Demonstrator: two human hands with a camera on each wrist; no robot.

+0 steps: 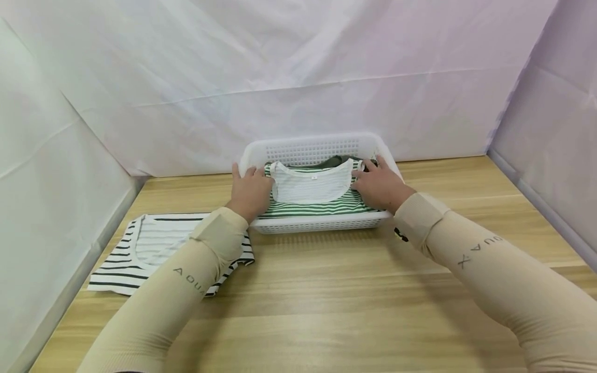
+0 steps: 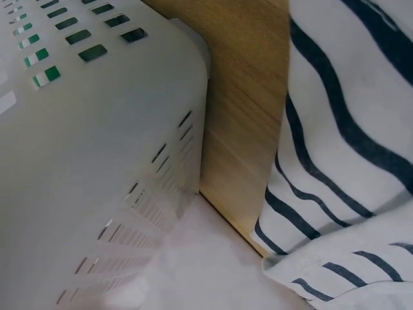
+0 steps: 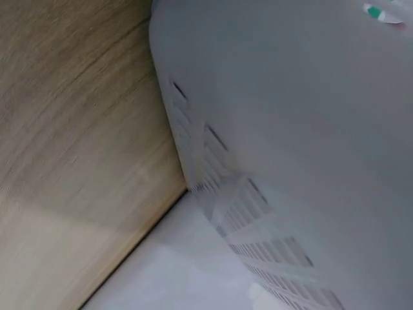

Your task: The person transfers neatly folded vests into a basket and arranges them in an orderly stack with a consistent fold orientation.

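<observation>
A green-and-white striped shirt (image 1: 311, 208), with a wide white neckline facing up, lies folded in a white plastic basket (image 1: 319, 224). My left hand (image 1: 252, 192) reaches over the basket's left end, its fingers on the shirt's left shoulder. At the opposite end, my right hand (image 1: 379, 185) touches the right shoulder with its thumb and spread fingers. Dark green cloth (image 1: 338, 161) shows behind the neckline, partly covered by the shirt. Both wrist views look at the outside of the basket (image 2: 97, 148), and the hands are hidden there.
Left of the basket, a black-and-white striped shirt (image 1: 121, 261) lies on the wooden table (image 1: 317, 305), partly under my left forearm. White sheeting (image 1: 298, 62) hangs behind the table and at both sides. The basket stands near the table's back edge.
</observation>
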